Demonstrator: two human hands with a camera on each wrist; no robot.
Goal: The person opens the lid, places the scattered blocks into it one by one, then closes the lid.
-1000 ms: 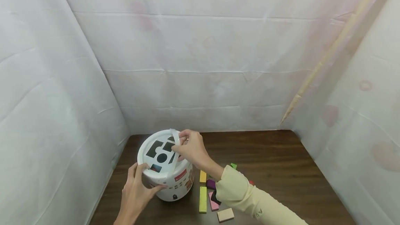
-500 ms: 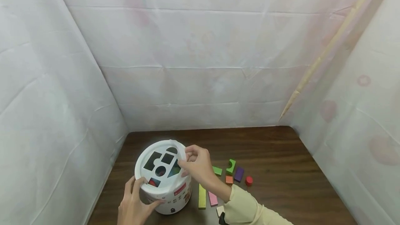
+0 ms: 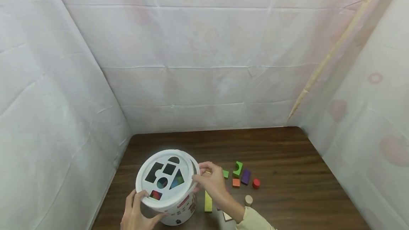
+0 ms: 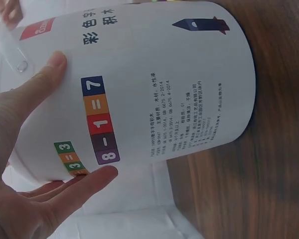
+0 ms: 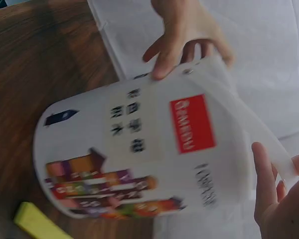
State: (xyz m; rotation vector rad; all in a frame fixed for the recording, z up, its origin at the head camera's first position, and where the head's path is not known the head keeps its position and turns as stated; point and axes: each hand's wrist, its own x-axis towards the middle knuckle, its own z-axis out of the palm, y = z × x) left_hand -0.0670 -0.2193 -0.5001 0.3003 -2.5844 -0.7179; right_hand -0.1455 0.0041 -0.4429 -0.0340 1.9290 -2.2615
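A white bucket with printed letters and pictures stands at the front left, under a lid with cut-out shapes. Coloured pieces show through some of the holes. My left hand grips the bucket's near left side, fingers up at the rim and thumb lower on the wall. In the left wrist view its thumb and fingers spread against the printed wall. With thumb and fingertips my right hand pinches the bucket's translucent strap handle beside the right rim. The strap runs from a rivet near the left hand.
Right of the bucket lie loose blocks: a yellow bar, a green arch, a purple block, an orange block, a red cylinder and a plain wooden cylinder. White cloth walls surround the table.
The right hand has brought the strap from across the lid to the right rim. The bucket sits lower in the head view, and more blocks show beside the right arm.
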